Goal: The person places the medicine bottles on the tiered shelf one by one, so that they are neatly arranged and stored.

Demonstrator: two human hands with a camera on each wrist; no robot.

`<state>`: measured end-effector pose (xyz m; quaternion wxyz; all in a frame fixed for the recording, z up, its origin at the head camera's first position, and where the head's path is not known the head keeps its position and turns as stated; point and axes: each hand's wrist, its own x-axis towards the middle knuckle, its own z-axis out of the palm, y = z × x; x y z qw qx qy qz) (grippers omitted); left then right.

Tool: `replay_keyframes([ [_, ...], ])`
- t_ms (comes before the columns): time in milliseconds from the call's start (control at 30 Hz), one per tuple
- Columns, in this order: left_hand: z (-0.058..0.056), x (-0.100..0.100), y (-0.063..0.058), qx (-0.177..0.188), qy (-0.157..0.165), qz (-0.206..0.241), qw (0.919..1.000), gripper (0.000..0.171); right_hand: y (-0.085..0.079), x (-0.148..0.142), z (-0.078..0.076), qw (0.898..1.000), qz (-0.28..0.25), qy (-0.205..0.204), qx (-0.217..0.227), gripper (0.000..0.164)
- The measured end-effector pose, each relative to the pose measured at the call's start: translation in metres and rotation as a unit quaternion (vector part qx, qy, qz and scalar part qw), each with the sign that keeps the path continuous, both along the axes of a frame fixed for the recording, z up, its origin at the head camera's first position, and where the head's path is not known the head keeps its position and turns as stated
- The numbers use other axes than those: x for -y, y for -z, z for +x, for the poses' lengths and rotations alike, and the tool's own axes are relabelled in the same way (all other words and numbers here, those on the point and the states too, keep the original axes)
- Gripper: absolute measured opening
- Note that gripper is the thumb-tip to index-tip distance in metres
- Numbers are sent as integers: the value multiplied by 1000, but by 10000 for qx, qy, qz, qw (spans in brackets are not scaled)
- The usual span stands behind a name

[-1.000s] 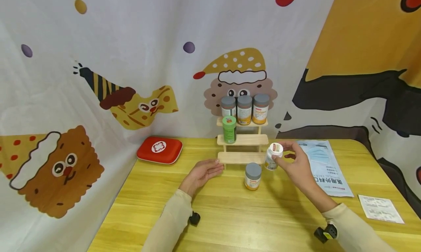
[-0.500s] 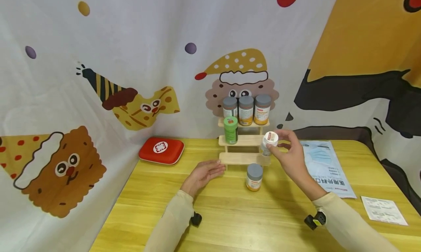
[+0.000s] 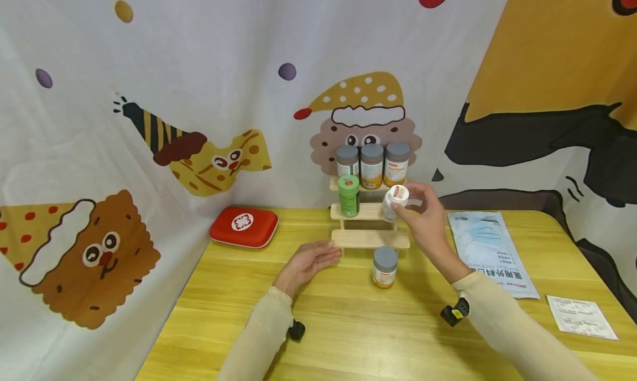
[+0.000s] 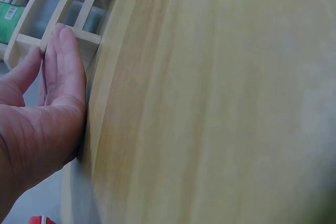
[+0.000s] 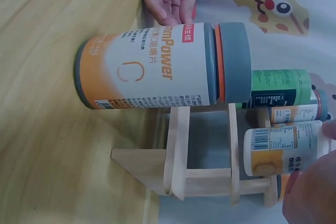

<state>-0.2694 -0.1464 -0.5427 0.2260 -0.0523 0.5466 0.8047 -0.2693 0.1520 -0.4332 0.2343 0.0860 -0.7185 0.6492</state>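
Observation:
My right hand (image 3: 427, 220) pinches a small white pill bottle (image 3: 389, 210) with a white cap, over the right end of the middle tier of a three-step wooden rack (image 3: 369, 238). In the right wrist view the bottle's orange and white label (image 5: 274, 150) shows, and the bottle is close to the step. A green bottle (image 3: 349, 200) stands on that tier's left end. My left hand (image 3: 306, 266) has its fingers extended, with the fingertips at the left end of the bottom tier. A grey-lidded supplement bottle (image 3: 385, 269) stands on the table before the rack.
Three grey-lidded bottles (image 3: 372, 168) line the top tier. A red first-aid case (image 3: 244, 227) lies left of the rack. To the right are a face mask packet (image 3: 492, 254) and a white blister sheet (image 3: 581, 317). A printed curtain (image 3: 224, 38) hangs behind the table.
The right hand has carried the white pill bottle up and leftward, from beside the bottom tier to the middle tier. The left hand has stayed at the rack's left end.

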Motion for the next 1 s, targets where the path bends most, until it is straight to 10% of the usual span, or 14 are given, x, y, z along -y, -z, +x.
replay_keyframes([
  [1000, 1, 0, -1, -14, 4, -9, 10000, 41, -8, 31, -28, 9964, 753, -215, 319, 47],
])
